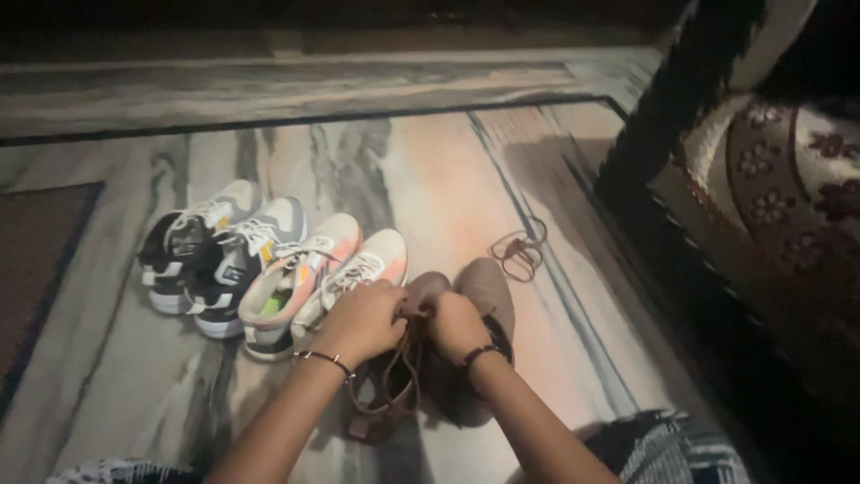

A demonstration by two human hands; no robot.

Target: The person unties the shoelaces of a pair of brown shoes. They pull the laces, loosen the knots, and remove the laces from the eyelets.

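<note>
Dim room, marbled stone floor [421,179] with grey veins. Low in the middle sits a pair of brown suede shoes [484,287], toes pointing to 12 o'clock. Both hands are bunched over the near shoe: left hand [361,320] and right hand [457,324] each pinching its brown lace [408,358], which droops in loops, probably so it can be worked through the eyelets. At 2 o'clock lies a loose lace [520,253]. At 10 o'clock, two pairs of sneakers [260,264] are lined up.

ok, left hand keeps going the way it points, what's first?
Likely the brown suede shoe the left hand already touches at the lace; beyond that, bare marble floor. Depth is unclear.
</note>
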